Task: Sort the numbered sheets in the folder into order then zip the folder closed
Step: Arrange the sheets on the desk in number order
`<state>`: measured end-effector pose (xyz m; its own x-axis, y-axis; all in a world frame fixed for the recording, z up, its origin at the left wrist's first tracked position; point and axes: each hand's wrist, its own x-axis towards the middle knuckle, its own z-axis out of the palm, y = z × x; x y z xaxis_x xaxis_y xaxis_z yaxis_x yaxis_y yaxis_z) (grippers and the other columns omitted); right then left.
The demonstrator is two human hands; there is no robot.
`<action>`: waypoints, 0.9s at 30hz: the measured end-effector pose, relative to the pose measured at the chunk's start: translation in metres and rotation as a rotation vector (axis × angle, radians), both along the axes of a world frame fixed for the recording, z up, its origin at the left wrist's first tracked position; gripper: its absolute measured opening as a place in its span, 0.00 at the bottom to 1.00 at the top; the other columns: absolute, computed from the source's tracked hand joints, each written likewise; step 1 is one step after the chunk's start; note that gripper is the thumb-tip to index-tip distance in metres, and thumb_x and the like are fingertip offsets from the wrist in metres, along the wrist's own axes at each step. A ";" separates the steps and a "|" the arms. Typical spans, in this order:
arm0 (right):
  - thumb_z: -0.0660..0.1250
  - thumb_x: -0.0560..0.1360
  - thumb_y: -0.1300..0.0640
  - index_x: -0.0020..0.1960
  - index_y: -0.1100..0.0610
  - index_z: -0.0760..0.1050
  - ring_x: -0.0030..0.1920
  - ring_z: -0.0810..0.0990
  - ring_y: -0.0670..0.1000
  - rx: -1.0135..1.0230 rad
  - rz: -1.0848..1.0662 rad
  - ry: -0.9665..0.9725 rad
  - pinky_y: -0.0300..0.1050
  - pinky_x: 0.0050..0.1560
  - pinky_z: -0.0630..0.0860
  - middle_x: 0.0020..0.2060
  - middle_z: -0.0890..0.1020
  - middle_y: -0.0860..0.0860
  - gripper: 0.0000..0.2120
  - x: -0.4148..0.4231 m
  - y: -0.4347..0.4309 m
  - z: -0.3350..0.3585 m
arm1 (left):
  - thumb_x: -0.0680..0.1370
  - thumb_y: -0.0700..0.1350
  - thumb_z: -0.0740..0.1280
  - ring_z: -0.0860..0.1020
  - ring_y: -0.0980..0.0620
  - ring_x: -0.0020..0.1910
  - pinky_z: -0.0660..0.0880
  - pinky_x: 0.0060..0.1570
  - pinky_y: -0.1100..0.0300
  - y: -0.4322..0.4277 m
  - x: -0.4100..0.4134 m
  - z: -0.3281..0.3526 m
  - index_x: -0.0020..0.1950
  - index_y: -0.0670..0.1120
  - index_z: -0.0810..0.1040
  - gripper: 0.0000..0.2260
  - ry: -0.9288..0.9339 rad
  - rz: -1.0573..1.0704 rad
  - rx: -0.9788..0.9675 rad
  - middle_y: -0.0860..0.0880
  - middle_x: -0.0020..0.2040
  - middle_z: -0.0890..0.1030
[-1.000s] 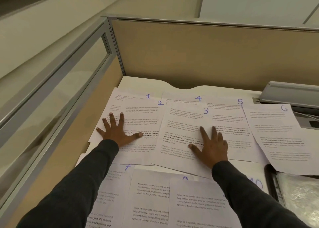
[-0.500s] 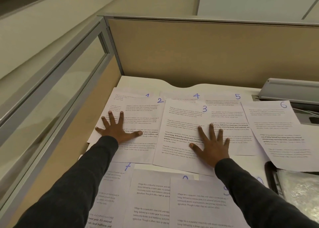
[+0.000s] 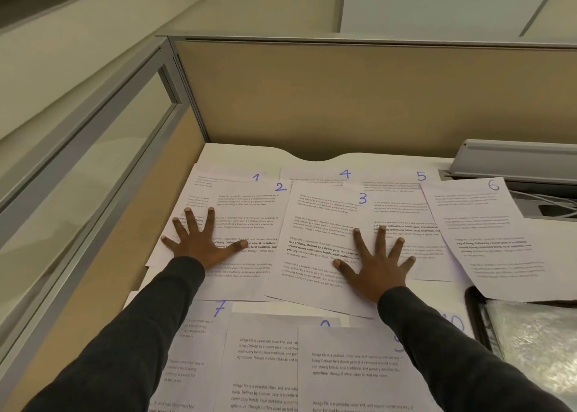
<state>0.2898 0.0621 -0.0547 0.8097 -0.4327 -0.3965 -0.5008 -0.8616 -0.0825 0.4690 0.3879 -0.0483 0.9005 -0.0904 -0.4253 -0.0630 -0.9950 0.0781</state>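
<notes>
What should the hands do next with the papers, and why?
Probably slide sheet 3 leftward onto sheet 2 with the right hand. Both hands lie flat, the left hand over sheet 1 and sheet 2, and the numbers run in order, so stacking seems next.

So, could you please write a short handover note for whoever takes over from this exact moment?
Left hand: open, flat across sheet 1 and sheet 2.
Right hand: open, flat on sheet 3, reaching onto sheet 5.
Sheets 1 to 6 fan along the desk's far row; sheet 7 and sheet 10 show in the near row, others part-hidden.
Folder lies open at the right, under sheet 6.
Done: laid out by number. Left: stack in order, insert, zip shut.
</notes>
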 end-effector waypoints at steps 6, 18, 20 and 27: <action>0.45 0.71 0.20 0.79 0.39 0.31 0.77 0.34 0.71 0.008 -0.021 0.007 0.77 0.71 0.41 0.79 0.30 0.56 0.46 0.010 -0.004 0.001 | 0.57 0.85 0.50 0.36 0.34 0.77 0.42 0.70 0.28 -0.007 0.014 0.003 0.76 0.59 0.30 0.57 0.008 -0.002 0.017 0.43 0.78 0.30; 0.49 0.71 0.21 0.79 0.37 0.32 0.76 0.32 0.72 0.037 0.029 0.009 0.77 0.71 0.40 0.78 0.29 0.56 0.46 0.003 -0.007 0.005 | 0.57 0.82 0.58 0.36 0.36 0.77 0.42 0.71 0.30 0.004 0.013 0.004 0.79 0.57 0.36 0.60 -0.008 -0.046 -0.009 0.44 0.78 0.32; 0.49 0.71 0.21 0.79 0.37 0.32 0.77 0.33 0.72 0.035 0.032 0.009 0.77 0.71 0.40 0.78 0.29 0.56 0.46 0.003 -0.007 0.004 | 0.57 0.82 0.59 0.36 0.36 0.77 0.42 0.71 0.31 0.004 0.012 0.003 0.79 0.56 0.37 0.60 -0.016 -0.043 -0.018 0.44 0.78 0.32; 0.46 0.71 0.22 0.80 0.40 0.33 0.77 0.36 0.72 0.009 0.038 -0.080 0.74 0.73 0.40 0.80 0.33 0.57 0.45 -0.007 -0.007 0.014 | 0.60 0.82 0.55 0.38 0.38 0.78 0.42 0.72 0.33 0.004 -0.003 0.005 0.79 0.54 0.38 0.58 -0.123 -0.005 -0.124 0.43 0.79 0.37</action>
<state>0.2824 0.0555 -0.0402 0.8548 -0.3976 -0.3334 -0.4592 -0.8789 -0.1292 0.4655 0.3915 -0.0436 0.9446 -0.1395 -0.2971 -0.0842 -0.9779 0.1912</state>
